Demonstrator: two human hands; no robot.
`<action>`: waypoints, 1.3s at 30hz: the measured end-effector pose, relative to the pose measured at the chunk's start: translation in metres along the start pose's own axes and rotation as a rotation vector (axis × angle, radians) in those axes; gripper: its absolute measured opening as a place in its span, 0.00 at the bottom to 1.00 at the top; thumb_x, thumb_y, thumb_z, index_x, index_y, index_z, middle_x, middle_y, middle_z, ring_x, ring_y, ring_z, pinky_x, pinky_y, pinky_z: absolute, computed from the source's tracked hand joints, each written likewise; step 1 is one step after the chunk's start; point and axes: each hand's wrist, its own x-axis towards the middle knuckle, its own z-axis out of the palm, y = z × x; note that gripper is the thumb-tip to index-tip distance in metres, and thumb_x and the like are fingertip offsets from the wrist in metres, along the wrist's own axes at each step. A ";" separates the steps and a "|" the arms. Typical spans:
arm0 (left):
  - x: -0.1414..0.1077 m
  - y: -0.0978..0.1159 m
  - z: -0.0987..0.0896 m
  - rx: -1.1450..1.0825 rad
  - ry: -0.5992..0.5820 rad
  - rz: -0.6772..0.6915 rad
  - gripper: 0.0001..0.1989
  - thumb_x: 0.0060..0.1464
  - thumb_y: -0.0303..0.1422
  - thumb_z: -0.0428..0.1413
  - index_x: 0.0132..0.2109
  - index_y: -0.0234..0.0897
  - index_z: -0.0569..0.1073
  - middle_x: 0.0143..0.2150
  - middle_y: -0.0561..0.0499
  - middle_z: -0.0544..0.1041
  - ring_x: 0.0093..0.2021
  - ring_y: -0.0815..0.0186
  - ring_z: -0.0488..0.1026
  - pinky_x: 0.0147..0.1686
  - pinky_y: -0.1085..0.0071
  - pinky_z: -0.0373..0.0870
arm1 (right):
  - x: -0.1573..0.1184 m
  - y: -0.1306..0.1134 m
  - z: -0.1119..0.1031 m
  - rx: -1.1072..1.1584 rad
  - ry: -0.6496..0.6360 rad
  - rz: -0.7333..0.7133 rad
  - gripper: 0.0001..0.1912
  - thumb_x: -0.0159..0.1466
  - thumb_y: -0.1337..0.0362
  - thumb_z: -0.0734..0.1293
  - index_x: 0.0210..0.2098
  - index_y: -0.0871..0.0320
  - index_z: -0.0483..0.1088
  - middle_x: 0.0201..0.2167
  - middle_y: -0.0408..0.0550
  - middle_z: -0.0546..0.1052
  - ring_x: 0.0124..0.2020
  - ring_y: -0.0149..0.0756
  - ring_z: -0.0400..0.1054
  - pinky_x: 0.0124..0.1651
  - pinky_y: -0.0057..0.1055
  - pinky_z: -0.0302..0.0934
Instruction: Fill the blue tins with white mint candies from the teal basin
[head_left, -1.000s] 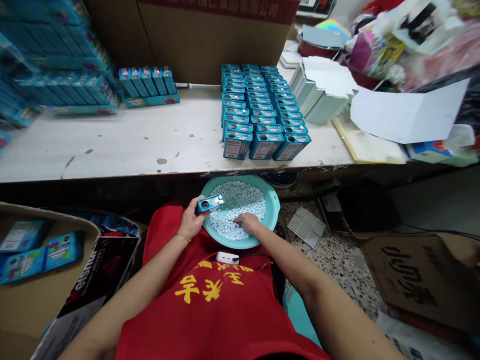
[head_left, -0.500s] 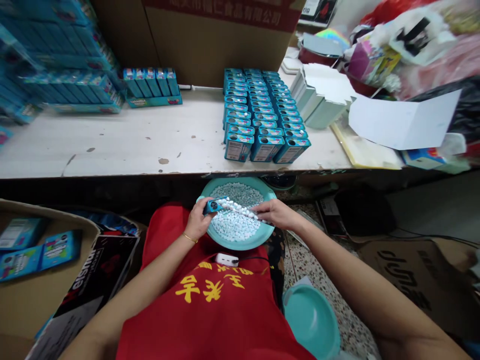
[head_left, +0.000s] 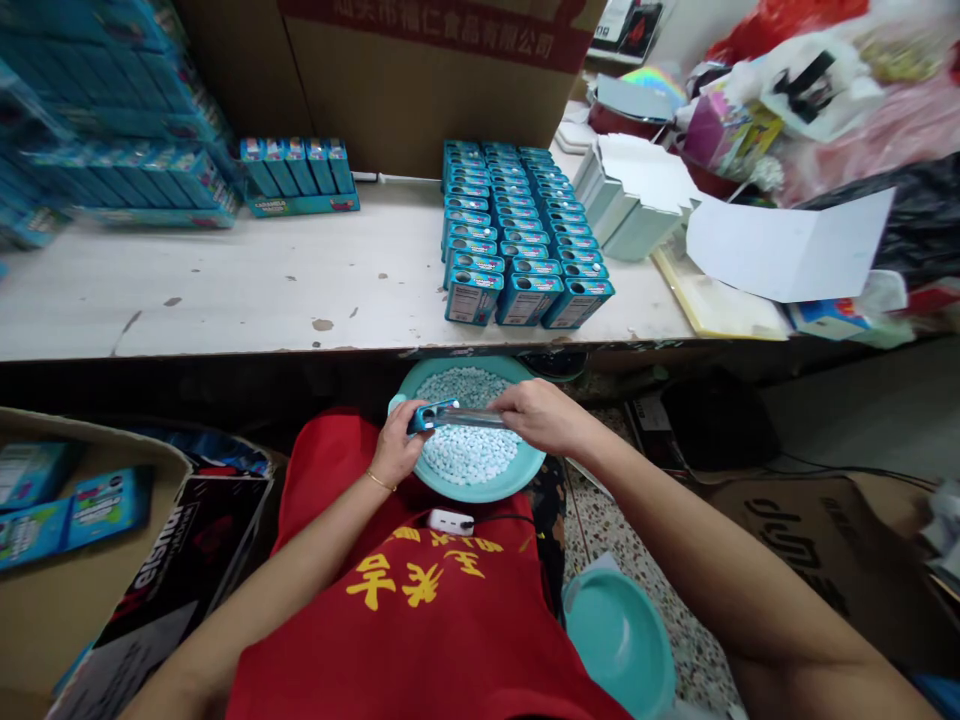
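Note:
My left hand [head_left: 399,440] is closed around a small blue candy box [head_left: 433,414], held tilted above the left side of a turquoise basin [head_left: 410,381]. In my right hand [head_left: 538,410] is a narrow, shiny trough-like scoop [head_left: 475,418]. Its far end meets the box's top, and most of its channel looks bare, with a white bit or two by the box. Small white candies [head_left: 469,452] fill the basin, which rests at my lap. Fingers hide the lower part of the box and the scoop's handle.
Rows of upright blue boxes [head_left: 525,235] stand on the white table [head_left: 337,290]. Display trays of similar boxes [head_left: 300,175] are at the left. A carton [head_left: 169,470] with blue packs is at lower left, an extra turquoise basin [head_left: 619,640] at lower right.
Candies lined the scoop before; most of them have left it. My right hand has risen slightly and moved a little left, tilting the scoop toward the box. My left hand holds nearly still.

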 end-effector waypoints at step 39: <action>-0.002 0.008 0.015 -0.293 0.030 -0.116 0.18 0.44 0.26 0.54 0.46 0.38 0.65 0.43 0.50 0.70 0.44 0.64 0.69 0.46 0.68 0.64 | -0.044 0.016 0.050 0.007 0.436 -0.034 0.17 0.62 0.66 0.54 0.46 0.60 0.69 0.31 0.49 0.72 0.33 0.31 0.66 0.38 0.25 0.60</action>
